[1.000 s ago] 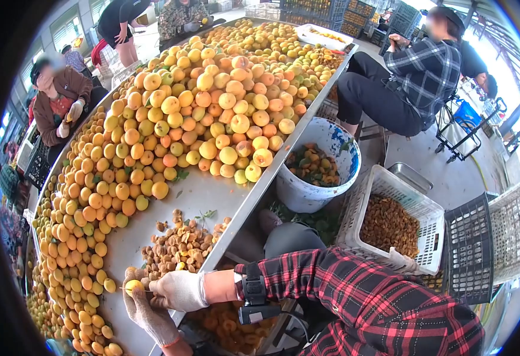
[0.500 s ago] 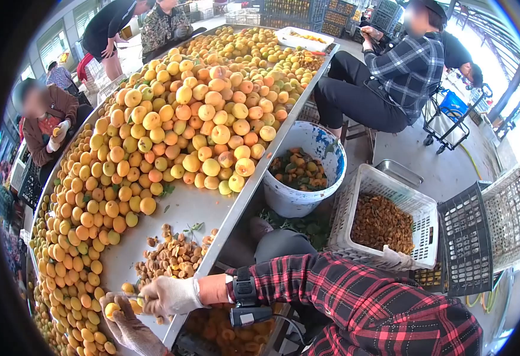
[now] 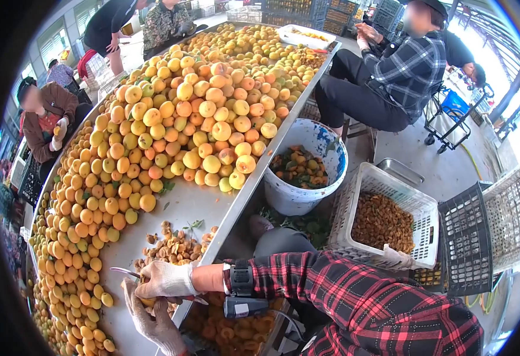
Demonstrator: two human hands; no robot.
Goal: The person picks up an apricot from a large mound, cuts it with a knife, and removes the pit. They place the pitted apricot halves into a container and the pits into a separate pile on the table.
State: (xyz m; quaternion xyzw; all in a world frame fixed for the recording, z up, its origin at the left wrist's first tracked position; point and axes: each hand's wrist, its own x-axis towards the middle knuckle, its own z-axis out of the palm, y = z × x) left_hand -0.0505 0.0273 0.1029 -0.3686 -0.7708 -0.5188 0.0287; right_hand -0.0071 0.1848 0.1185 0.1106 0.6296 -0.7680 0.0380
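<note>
My right hand [image 3: 168,280], in a whitish glove, is closed on a small curved metal tool [image 3: 124,272] that points left. Under it is my left hand [image 3: 152,320], gloved too, its fingers curled around a yellow fruit [image 3: 148,301] that is mostly hidden between both hands. The two hands meet over the near edge of the metal table [image 3: 203,207]. Just beyond them lies a pile of brown pits [image 3: 174,246]. A large heap of yellow-orange apricots [image 3: 171,113] spreads along the table.
Below the table edge is a container of fruit halves [image 3: 233,326]. To the right stand a white bucket [image 3: 298,202] with fruit and leaves, a white crate [image 3: 429,237] of brown pits and a black crate [image 3: 465,243]. Several people sit or stand around the table.
Both hands have moved slightly right and come together over the fruit. The tool's curved tip now shows on the left. The seated person at the right has shifted their hands.
</note>
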